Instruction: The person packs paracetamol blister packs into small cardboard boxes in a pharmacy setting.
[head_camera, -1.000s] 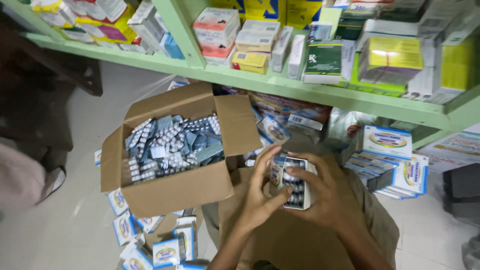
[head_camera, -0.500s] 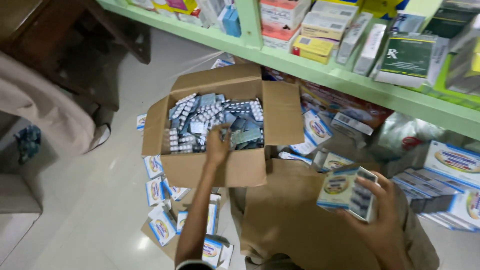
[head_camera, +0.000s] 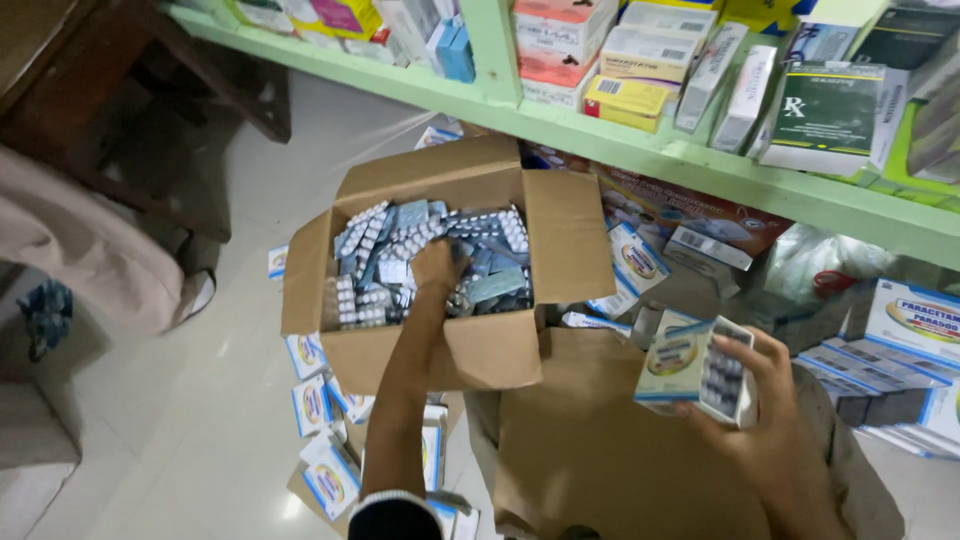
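An open cardboard box (head_camera: 505, 350) on the floor holds a heap of silver and blue blister packs (head_camera: 400, 255). My left hand (head_camera: 438, 268) reaches down into that heap, fingers closed among the packs; whether it grips one I cannot tell. To the right, my right hand (head_camera: 765, 405) holds up a small white and blue medicine carton (head_camera: 678, 362) whose open end shows blister strips (head_camera: 728, 378) packed inside.
Flat white and blue cartons (head_camera: 318, 405) lie scattered on the pale floor under the box. A brown paper sheet (head_camera: 590, 440) covers my lap. Green shelves (head_camera: 650, 150) carry medicine boxes, with more cartons (head_camera: 900, 330) stacked at right. A dark wooden stool (head_camera: 150, 110) stands at left.
The view has shifted left and down. My left hand has left the carton and gone into the cardboard box. My right hand keeps the carton and has moved right.
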